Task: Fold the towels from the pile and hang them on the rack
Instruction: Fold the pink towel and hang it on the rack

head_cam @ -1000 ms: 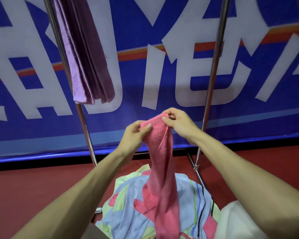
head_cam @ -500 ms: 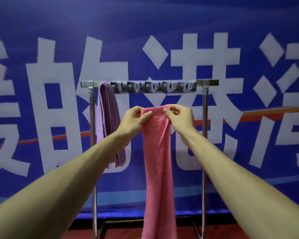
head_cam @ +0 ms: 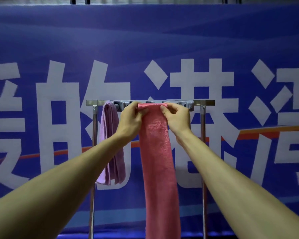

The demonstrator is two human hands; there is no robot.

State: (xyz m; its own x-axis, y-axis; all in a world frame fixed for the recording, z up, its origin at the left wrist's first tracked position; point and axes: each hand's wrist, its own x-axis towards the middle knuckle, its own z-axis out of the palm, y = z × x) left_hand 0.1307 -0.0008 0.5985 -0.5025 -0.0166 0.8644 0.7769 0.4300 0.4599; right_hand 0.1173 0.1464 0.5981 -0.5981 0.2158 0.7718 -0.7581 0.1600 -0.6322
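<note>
Both hands were raised at the rack's top bar, the left hand (head_cam: 131, 116) and right hand (head_cam: 177, 116) each pinching an upper corner of the pink towel (head_cam: 155, 152) between thumb and curled fingers. The towel's short top edge ran level between them, parallel to the bar of the rack (head_cam: 205, 102) and lying right at it; whether that edge had crossed over the bar could not be told. Its long axis hung straight down between the two forearms, past the bottom of the view. The bar lay directly beyond the fingertips, both hands about equally near, so the coming move looked like a short push forward and over. The towel looked like a narrow, folded strip of soft terry, with a faint crease near the top. A purple towel (head_cam: 110, 135) hung folded just to the left, near the post, apart from the pink one.
</note>
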